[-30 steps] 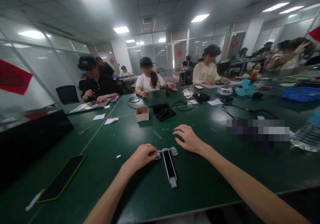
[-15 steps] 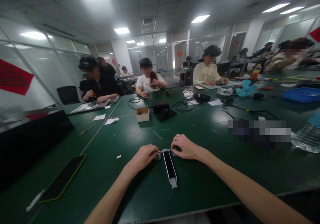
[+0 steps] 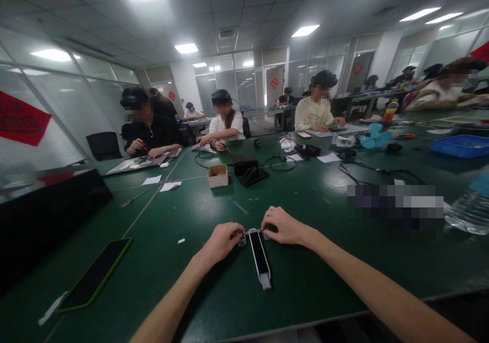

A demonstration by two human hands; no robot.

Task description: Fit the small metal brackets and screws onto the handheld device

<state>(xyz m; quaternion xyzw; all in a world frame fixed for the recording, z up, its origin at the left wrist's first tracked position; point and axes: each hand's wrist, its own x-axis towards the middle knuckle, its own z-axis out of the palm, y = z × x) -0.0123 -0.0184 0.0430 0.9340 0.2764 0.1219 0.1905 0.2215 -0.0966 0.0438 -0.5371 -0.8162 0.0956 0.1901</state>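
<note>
A slim black object with a white rim (image 3: 260, 256) lies lengthwise on the green table (image 3: 305, 287), its grey end piece (image 3: 266, 282) toward me. Beside its far end, my left hand (image 3: 219, 242) is pinched closed at the left, by a small silvery clear-looking piece (image 3: 242, 241). Opposite it, my right hand (image 3: 282, 227) has its fingertips pressed together at the right side, over a similar small piece (image 3: 266, 236). What the fingertips of either hand hold is too small and too covered to name.
A green-edged phone (image 3: 95, 274) lies at the left, near a screwdriver (image 3: 133, 199). Ahead stand a small open cardboard box (image 3: 218, 176) and a black box (image 3: 245, 164) with cables. A blue fan (image 3: 375, 136), a blue tray (image 3: 460, 145) and a water bottle (image 3: 471, 205) are at right. Several people sit opposite.
My left hand has shifted very slightly toward the black object; my right hand is almost unmoved. Across the table, a person in white has reached an arm out to the left.
</note>
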